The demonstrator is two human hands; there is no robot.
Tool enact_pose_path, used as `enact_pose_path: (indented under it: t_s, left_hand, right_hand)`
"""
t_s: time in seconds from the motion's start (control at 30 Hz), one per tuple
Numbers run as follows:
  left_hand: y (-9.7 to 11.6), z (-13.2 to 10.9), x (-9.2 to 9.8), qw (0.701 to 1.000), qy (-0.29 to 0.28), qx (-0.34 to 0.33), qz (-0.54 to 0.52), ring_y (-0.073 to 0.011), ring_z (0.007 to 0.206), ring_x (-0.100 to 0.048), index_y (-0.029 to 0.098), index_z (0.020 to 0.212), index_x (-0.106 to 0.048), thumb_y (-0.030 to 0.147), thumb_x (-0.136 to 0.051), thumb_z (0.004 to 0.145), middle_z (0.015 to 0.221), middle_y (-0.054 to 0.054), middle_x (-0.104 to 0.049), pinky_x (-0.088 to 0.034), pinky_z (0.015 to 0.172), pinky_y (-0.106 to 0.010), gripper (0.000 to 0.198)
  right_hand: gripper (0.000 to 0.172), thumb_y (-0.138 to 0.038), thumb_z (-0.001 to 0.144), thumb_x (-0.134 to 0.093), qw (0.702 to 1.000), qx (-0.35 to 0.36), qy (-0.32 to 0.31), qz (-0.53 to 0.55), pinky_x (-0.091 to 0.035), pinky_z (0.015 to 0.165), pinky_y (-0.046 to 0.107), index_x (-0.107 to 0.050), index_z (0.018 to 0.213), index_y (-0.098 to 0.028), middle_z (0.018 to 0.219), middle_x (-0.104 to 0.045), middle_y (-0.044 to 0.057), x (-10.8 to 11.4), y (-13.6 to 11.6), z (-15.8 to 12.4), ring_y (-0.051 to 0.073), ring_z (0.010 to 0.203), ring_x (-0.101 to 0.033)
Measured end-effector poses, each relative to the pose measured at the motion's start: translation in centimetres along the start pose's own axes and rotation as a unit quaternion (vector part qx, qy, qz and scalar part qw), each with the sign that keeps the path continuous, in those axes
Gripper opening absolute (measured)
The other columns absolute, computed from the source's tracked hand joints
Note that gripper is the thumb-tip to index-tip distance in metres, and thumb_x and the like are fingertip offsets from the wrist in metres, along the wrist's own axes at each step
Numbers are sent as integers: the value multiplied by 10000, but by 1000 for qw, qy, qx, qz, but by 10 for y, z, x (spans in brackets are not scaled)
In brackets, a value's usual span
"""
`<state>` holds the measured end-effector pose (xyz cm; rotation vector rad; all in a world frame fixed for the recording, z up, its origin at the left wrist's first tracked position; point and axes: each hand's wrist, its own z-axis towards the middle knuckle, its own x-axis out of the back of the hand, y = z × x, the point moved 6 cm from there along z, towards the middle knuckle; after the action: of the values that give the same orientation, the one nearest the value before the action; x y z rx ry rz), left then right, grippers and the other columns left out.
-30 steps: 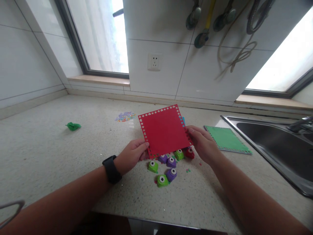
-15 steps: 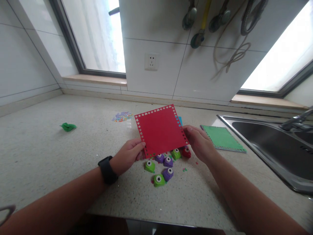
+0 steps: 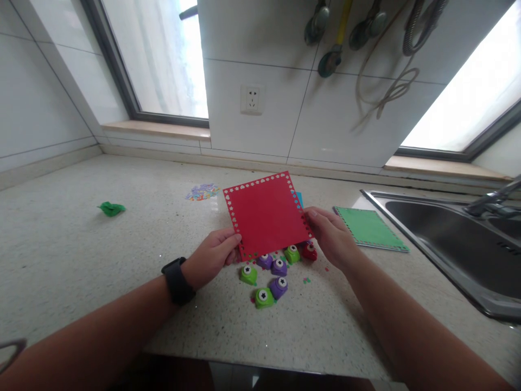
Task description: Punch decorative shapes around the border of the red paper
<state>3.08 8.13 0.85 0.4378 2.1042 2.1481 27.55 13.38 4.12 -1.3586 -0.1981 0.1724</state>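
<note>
A square sheet of red paper is held tilted above the counter, with small shapes punched along its edges. My left hand pinches its lower left edge between thumb and fingers. At the right edge, my right hand grips the same sheet. Below it several small craft punches lie close together, among them a green punch, a purple punch and a red punch. Tiny paper bits are scattered around them. A piece of blue paper shows partly behind the red sheet.
To the right lies a stack of paper with a punched green sheet on top, beside the steel sink. A heap of coloured paper bits and a crumpled green piece lie on the left of the speckled counter.
Almost nothing differs. The whole view has shifted slightly, while both hands keep the red paper in the same tilted pose.
</note>
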Motion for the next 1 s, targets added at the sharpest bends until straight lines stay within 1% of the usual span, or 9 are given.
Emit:
enact_pose_path:
  t_s: [0.07,0.13,0.4,0.63,0.73,0.83,0.93,1.0]
  left_hand:
    - [1,0,0,1000,-1,-3,-4,-73,463,-328,131,787,-500,523,-484,875,532,29,-418,-212,460,-219,402]
    - [1,0,-1,1000,-5,-6,-9,-74,466,-333,131,786,-501,530,-491,872,543,25,-423,-213,459,-220,408]
    - [2,-1,-2,999,-31,-24,-37,-74,462,-322,135,787,-495,493,-507,888,532,31,-421,-203,452,-220,373]
    - [3,-2,-4,999,-40,-21,-18,-72,467,-293,130,807,-500,518,-507,896,515,44,-389,-213,473,-229,398]
    - [5,-2,-3,999,-30,-19,-8,-78,466,-298,137,810,-496,525,-509,894,507,43,-390,-220,479,-232,397]
    - [5,-1,-2,1000,-20,-18,-1,-77,462,-308,139,788,-494,514,-494,900,504,39,-401,-217,471,-233,391]
    - [3,-1,-2,1000,-15,-17,-1,-70,457,-304,137,781,-490,520,-491,894,503,43,-398,-208,464,-231,399]
    - [2,-1,-2,1000,-10,-12,-1,-69,456,-300,136,791,-489,528,-497,884,503,46,-395,-204,462,-230,403]
  right_hand:
    - [359,-499,883,-665,1000,-1,10,-24,-381,641,265,-690,879,-141,765,-577,35,0,0,0,126,688,-494]
    - [360,-494,840,-707,999,-7,15,-40,-361,603,250,-681,859,-136,714,-546,19,-1,-1,-1,108,640,-467]
    - [347,-488,839,-713,999,-7,20,-41,-385,587,242,-684,876,-144,696,-561,14,-1,-2,0,103,619,-494]
    - [296,-458,881,-692,1000,-7,5,-9,-365,626,251,-700,890,-163,749,-567,23,0,5,1,117,677,-486]
    - [288,-442,895,-654,1000,-9,3,13,-398,684,278,-720,915,-162,853,-634,57,0,4,1,155,763,-548]
    - [258,-383,842,-644,999,-13,-3,38,-418,702,303,-736,929,-159,911,-678,75,-1,0,0,177,780,-579]
    - [254,-344,754,-652,998,-18,2,68,-420,718,310,-743,907,-163,869,-676,65,0,-2,-1,181,772,-577]
    - [272,-345,739,-643,997,-16,-2,69,-428,739,326,-747,913,-163,876,-673,74,0,-3,-2,195,793,-579]
